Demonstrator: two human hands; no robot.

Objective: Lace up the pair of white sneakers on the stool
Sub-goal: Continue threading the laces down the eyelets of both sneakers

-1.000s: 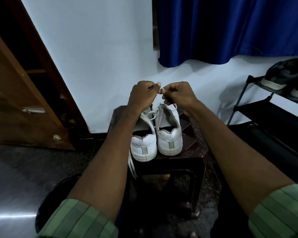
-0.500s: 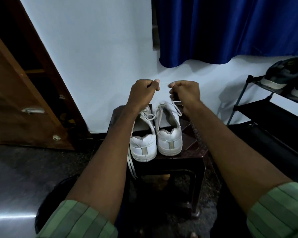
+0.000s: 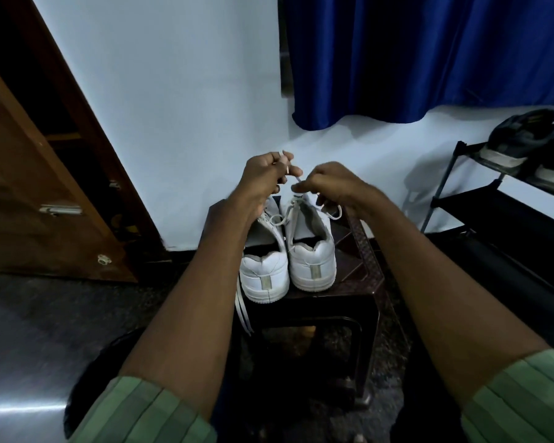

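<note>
Writing: no brand, label or lettering can be read on the shoes or elsewhere.
Sneakers: two white sneakers stand side by side, heels toward the camera, the left sneaker [image 3: 264, 276] touching the right sneaker [image 3: 312, 263]; smooth leather-like uppers, thick rubbery soles, a pale grey strip down each heel.
Stool: dark, glossy, plastic-looking stool [image 3: 362, 282] with a patterned rim along its right edge; the sneakers sit on its top, toward the left side.
Lace: a flat white lace [image 3: 282, 217] runs loosely through the upper eyelets of the right sneaker and rises to both hands.
Loose lace ends: two flat white lace ends [image 3: 243, 314] hang off the stool's front left edge beside the left sneaker.
Left hand: left hand [image 3: 263, 177] above the sneakers' front ends, fingers curled, pinching a lace end.
Right hand: right hand [image 3: 333, 187] just beside it, fingers curled, pinching the lace near its tip.
Sleeves: green striped cuffs pushed up both forearms.
Surroundings: white wall, deep blue curtain [image 3: 429, 52], brown wooden door [image 3: 29, 203], black shoe rack [image 3: 493, 193] with dark shoes, speckled stone floor.
</note>
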